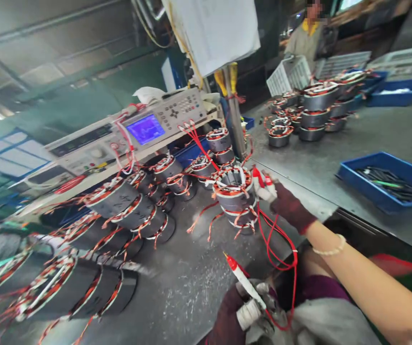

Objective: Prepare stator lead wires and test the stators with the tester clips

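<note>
My right hand (pixel 289 201), in a dark red glove, is shut on white test clips with red tips (pixel 263 184) right beside a wound motor stator (pixel 234 196). That stator stands on end on the grey steel bench (pixel 177 292), with orange-and-white windings on its top. My left hand (pixel 244 309), low in view and gloved with white-taped fingers, grips a white probe with a red tip (pixel 245 282). Red leads (pixel 281 244) loop between both hands. Several more stators lie in rows to the left.
A bench test instrument (pixel 144 129) with a blue screen stands behind the stators, beside a metal post with hanging papers (pixel 213 33). A blue tray of dark tools (pixel 389 179) sits right. Stacked stators (pixel 317 110) stand farther back, near a co-worker (pixel 304 40) at a white crate.
</note>
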A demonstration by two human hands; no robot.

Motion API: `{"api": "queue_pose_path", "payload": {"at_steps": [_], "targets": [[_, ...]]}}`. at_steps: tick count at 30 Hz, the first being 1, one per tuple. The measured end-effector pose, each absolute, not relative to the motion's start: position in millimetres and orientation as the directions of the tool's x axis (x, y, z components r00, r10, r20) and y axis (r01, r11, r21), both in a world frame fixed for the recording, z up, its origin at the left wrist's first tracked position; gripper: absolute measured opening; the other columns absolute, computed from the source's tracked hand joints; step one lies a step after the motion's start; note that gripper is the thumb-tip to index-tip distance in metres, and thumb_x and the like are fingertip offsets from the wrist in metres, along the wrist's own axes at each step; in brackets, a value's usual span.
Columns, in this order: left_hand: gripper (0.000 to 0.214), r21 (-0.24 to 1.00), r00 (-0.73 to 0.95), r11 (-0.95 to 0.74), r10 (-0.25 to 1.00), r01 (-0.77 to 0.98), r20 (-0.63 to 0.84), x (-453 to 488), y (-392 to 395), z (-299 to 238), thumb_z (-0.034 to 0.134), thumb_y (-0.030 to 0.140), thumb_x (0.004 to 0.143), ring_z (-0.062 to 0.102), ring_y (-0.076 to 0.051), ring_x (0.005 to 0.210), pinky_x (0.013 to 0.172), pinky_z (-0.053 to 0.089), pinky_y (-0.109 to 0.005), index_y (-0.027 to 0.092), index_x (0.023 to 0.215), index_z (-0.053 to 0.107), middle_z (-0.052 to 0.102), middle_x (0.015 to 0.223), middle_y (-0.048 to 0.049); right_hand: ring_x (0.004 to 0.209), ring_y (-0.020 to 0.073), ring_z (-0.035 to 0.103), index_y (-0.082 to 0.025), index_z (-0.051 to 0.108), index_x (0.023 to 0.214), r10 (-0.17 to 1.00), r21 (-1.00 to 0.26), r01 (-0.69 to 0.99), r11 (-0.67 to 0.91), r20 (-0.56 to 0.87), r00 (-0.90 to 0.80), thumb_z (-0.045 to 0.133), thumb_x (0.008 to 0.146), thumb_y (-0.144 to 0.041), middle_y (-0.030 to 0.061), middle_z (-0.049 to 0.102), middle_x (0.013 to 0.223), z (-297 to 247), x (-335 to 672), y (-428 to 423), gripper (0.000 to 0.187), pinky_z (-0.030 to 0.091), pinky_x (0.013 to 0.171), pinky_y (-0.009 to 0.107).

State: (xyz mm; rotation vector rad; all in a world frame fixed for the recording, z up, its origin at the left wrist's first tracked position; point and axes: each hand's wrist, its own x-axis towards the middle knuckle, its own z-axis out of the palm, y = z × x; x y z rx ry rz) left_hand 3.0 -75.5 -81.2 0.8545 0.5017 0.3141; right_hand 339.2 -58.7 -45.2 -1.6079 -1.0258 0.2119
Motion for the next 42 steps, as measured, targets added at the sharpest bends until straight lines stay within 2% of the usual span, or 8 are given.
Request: {"api": "queue_pose_path", "payload": {"at_steps": [6, 13, 18, 25, 28, 31, 36, 42], "targets": [[0.035, 0.741, 0.895, 0.671, 0.324, 0.010, -0.306, 11, -60, -80, 0.083, 0.028, 0.092, 0.078, -0.034, 0.110, 0.100, 0.059, -0.047, 0.019, 0.125, 0.081, 0.082, 0.115, -0.0124, 0.135, 0.0350, 0.064, -0.019, 0.063, 0.148, 0.671, -0.730, 0.643, -0.234, 0.357, 0.650, 0.070, 0.093, -0.053, 0.0159, 0.068, 0.147, -49, 357, -66, 0.066, 0.050, 0.118, 0.051], [0.039, 0.757, 0.878, 0.650, 0.327, 0.059, -0.350, 15, -58, -91, 0.081, 0.036, 0.093, 0.080, -0.032, 0.102, 0.095, 0.062, -0.044, 0.018, 0.127, 0.081, 0.083, 0.109, -0.0146, 0.125, 0.0315, 0.070, -0.019, 0.067, 0.145, 0.800, -0.530, 0.741, -0.411, 0.179, 0.572, 0.063, 0.100, -0.043, 0.0141, 0.073, 0.139, -67, 370, -88, 0.051, 0.054, 0.108, 0.041], [0.034, 0.744, 0.827, 0.668, 0.407, 0.021, -0.388, 14, -72, -90, 0.084, 0.032, 0.091, 0.080, -0.033, 0.099, 0.078, 0.064, -0.037, 0.022, 0.123, 0.084, 0.083, 0.110, -0.0154, 0.113, 0.0290, 0.075, -0.022, 0.072, 0.136, 0.851, -0.529, 0.752, -0.393, 0.102, 0.516, 0.063, 0.100, -0.048, 0.0111, 0.079, 0.126, -59, 382, -64, 0.045, 0.056, 0.097, 0.036], [0.028, 0.669, 0.784, 0.740, 0.456, -0.072, -0.420, 17, -79, -79, 0.087, 0.022, 0.086, 0.079, -0.028, 0.105, 0.098, 0.059, -0.040, 0.021, 0.114, 0.085, 0.083, 0.113, -0.0123, 0.125, 0.0309, 0.070, -0.019, 0.065, 0.145, 0.865, -0.516, 0.773, -0.368, 0.116, 0.489, 0.065, 0.101, -0.050, 0.0134, 0.073, 0.138, -44, 384, -63, 0.054, 0.055, 0.106, 0.039], [0.028, 0.656, 0.791, 0.747, 0.464, -0.107, -0.400, 22, -76, -84, 0.085, 0.023, 0.088, 0.079, -0.025, 0.094, 0.086, 0.060, -0.036, 0.017, 0.116, 0.082, 0.083, 0.107, -0.0119, 0.135, 0.0349, 0.064, -0.019, 0.061, 0.151, 0.810, -0.503, 0.798, -0.332, 0.281, 0.515, 0.065, 0.101, -0.051, 0.0164, 0.067, 0.147, -55, 357, -97, 0.060, 0.053, 0.113, 0.047], [0.033, 0.618, 0.763, 0.771, 0.490, -0.154, -0.422, 31, -72, -94, 0.086, 0.025, 0.086, 0.078, -0.022, 0.084, 0.077, 0.059, -0.032, 0.013, 0.116, 0.079, 0.082, 0.100, -0.0120, 0.124, 0.0342, 0.069, -0.026, 0.064, 0.149, 0.729, -0.473, 0.852, -0.225, 0.498, 0.469, 0.057, 0.106, -0.044, 0.0139, 0.069, 0.143, -67, 316, -135, 0.047, 0.060, 0.103, 0.051], [0.031, 0.561, 0.699, 0.769, 0.582, -0.307, -0.416, 51, -55, -107, 0.086, 0.019, 0.083, 0.078, -0.025, 0.098, 0.095, 0.058, -0.036, 0.012, 0.111, 0.075, 0.081, 0.104, -0.0109, 0.137, 0.0309, 0.063, -0.036, 0.060, 0.153, 0.875, -0.200, 0.971, 0.135, 0.483, -0.023, 0.055, 0.097, -0.012, 0.0023, 0.064, 0.153, -66, 257, -155, 0.061, 0.057, 0.112, 0.052], [0.040, 0.616, 0.700, 0.709, 0.630, -0.343, -0.335, 47, -45, -109, 0.087, 0.024, 0.084, 0.075, -0.020, 0.086, 0.085, 0.057, -0.033, 0.011, 0.119, 0.074, 0.081, 0.103, -0.0107, 0.119, 0.0363, 0.073, -0.020, 0.073, 0.137, 0.831, 0.091, 0.986, 0.142, 0.531, -0.169, 0.053, 0.094, -0.002, 0.0158, 0.074, 0.136, -67, 236, -138, 0.051, 0.065, 0.093, 0.052]]}}
